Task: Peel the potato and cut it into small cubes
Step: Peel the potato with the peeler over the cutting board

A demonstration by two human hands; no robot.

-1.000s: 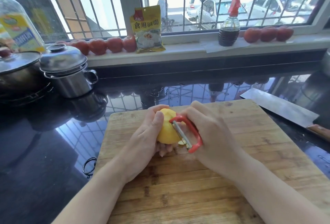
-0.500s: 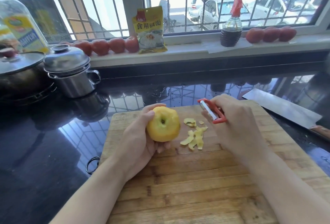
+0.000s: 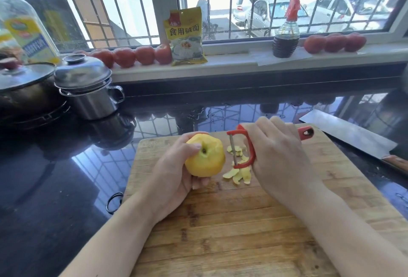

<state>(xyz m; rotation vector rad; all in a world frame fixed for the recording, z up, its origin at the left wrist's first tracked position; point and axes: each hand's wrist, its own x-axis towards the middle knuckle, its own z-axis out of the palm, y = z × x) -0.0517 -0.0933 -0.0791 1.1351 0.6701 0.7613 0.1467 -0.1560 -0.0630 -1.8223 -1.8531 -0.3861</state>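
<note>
Wooden cutting board (image 3: 242, 228), plank-built, pale brown, grain scored and stained with dark knife marks, lying on a glossy black countertop (image 3: 55, 188) that mirrors the window bars. Potato (image 3: 204, 158) held above the board's far left part: rounded, smooth, bright yellow, skin off all the surface that shows, with faint flat facets and one small dark pit facing the camera. Left hand (image 3: 176, 179) cups it from below and from the left, thumb laid over the top near the pit, fingertips curled under the lower edge. Right hand (image 3: 278, 155) wraps a red plastic peeler (image 3: 242, 149); Y-shaped frame, thin steel blade spanning the mouth, handle end with a hanging slot sticking out past the knuckles. Blade stands just beside the potato, apart from it. Between the hands, on the board, a small heap of peelings (image 3: 239, 172): thin, curled, yellowish strips. Steel cleaver (image 3: 348, 135) lies flat off the board's far right corner, broad rectangular blade, wooden handle partly cut off at the frame edge. Far left: lidded stainless pot (image 3: 88, 91), brushed and domed, beside a dark pan with a glass lid (image 3: 24, 75). Window sill (image 3: 242, 60) carries rows of red tomatoes (image 3: 132, 56), a yellow printed packet (image 3: 185, 38) and a dark-liquid bottle (image 3: 286, 34) with a red cap.
</note>
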